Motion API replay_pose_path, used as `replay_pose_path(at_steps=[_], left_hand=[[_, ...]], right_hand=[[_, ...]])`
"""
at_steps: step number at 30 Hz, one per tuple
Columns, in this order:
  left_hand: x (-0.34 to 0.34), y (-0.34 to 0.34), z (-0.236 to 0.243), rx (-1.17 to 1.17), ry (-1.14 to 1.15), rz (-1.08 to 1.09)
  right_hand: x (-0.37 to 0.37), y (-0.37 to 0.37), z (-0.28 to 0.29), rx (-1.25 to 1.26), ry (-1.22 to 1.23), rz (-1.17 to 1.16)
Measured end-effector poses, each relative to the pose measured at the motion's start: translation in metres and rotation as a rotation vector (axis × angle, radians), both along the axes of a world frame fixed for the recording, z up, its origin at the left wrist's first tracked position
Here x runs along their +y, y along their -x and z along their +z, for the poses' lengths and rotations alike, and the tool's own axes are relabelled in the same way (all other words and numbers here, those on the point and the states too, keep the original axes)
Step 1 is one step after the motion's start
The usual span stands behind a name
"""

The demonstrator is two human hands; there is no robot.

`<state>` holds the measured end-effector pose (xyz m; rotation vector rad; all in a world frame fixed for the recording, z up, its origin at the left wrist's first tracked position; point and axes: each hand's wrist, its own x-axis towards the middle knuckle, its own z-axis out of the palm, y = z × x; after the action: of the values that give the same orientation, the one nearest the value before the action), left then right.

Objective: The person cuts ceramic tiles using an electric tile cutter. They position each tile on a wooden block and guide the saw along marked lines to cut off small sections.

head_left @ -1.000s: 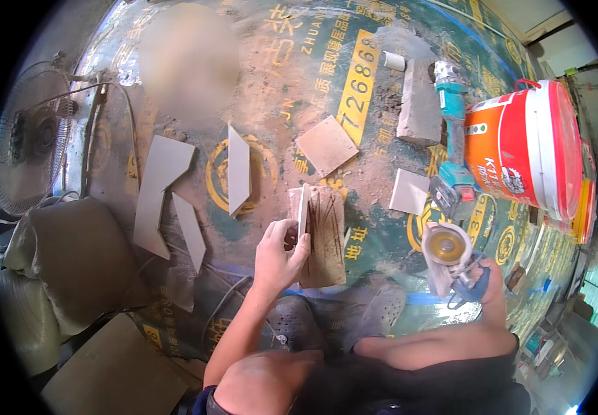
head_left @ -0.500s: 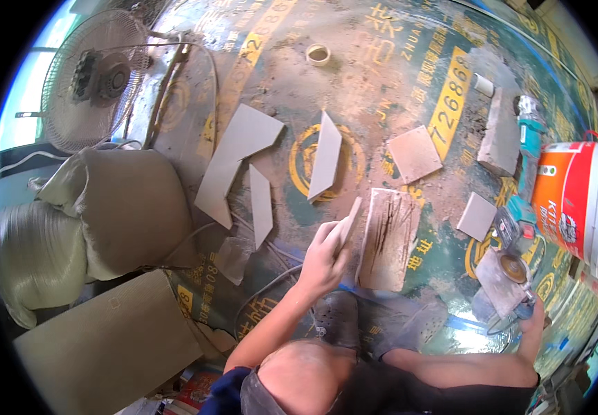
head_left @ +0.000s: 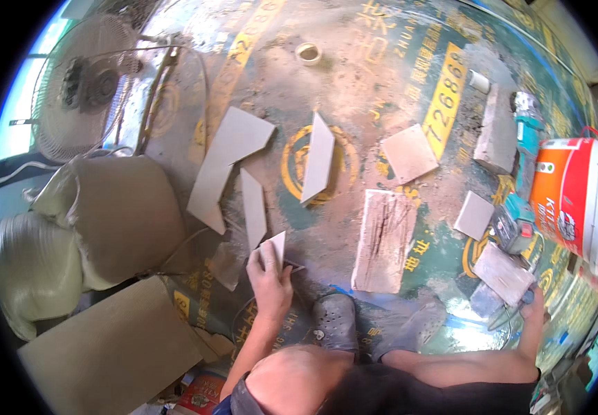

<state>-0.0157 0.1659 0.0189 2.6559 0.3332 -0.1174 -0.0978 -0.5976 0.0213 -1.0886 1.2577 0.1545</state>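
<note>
My left hand [head_left: 270, 285] is closed round a small light-grey tile piece [head_left: 278, 247] with a pointed top, held near the lower tip of a narrow slanted tile strip [head_left: 254, 207]. To the left lies a large notched tile [head_left: 226, 166]; a second slanted strip [head_left: 318, 159] lies to the right. At the far right my right hand [head_left: 531, 310] is closed at a dark, dusty part beside a pale flat slab [head_left: 503, 273]; what it grips is partly hidden. A scored, dusty board [head_left: 383, 242] lies in front of my feet, with a square tile [head_left: 410, 155] beyond it.
A teal cordless tool [head_left: 515, 220] and a red-orange bucket [head_left: 576, 200] stand at the right, near a small tile [head_left: 474, 214] and a rough block [head_left: 498, 135]. A fan [head_left: 81, 86], a stuffed sack [head_left: 129, 214] and a carton [head_left: 115, 346] occupy the left. A tape roll [head_left: 309, 53] lies far off.
My left hand has moved left and towards me with the tile piece, away from the scored board. The round disc seen near my right hand no longer shows.
</note>
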Motion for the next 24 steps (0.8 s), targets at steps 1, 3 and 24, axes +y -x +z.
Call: replay_pose_path(at_steps=[1,3,24], left_hand=[[0.003,0.003,-0.002,-0.010,-0.049,-0.008],[0.004,0.002,-0.004,0.043,-0.142,-0.030],[-0.033,-0.176,-0.016,0.051,0.503,0.119]], right_hand=[[0.001,-0.004,-0.002,0.007,-0.013,-0.012],[0.002,-0.009,-0.006,0.011,-0.028,-0.041],[0.028,-0.018,0.004,0.075,-0.030,-0.061]])
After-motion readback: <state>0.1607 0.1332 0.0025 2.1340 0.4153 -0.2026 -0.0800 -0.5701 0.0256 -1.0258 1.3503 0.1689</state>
